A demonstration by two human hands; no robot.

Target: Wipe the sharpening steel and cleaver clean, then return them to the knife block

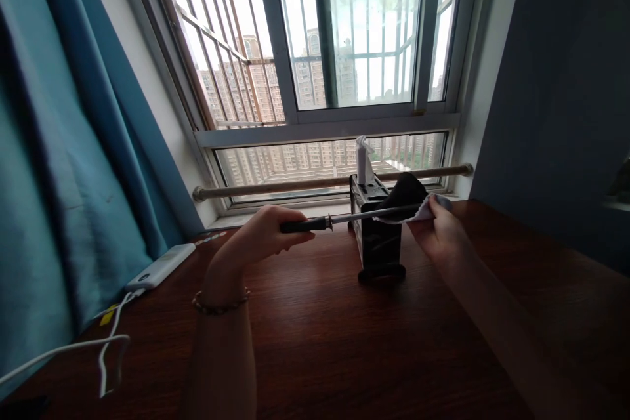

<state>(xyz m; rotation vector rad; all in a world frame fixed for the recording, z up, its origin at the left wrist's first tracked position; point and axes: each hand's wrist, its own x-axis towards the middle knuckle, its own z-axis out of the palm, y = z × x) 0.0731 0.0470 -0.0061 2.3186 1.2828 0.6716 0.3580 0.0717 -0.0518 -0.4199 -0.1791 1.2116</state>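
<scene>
Watch the Long Tool: It Could Slip or Bump the Box

The long tool [361, 215] is up in the air over the desk [315, 348], lying almost flat from side to side. The left hand [270, 226] is wrapped around its black handle [305, 226]. The right hand [440, 226] pinches a white cloth [424, 210] near the far end. A wide black piece [409, 187] is there too, but I can't tell if it is joined on.

If the cloth bunches up, the right hand could slide off. If the thin rod has a sharp edge, which I can't see, a finger could get hurt. If the left hand lets go, the handle could drop and knock the desk.

The black box [380, 239] stands just behind the rod, so a big swing could tip it. Farther left, a loose white cord [115, 335] could catch an arm.
</scene>
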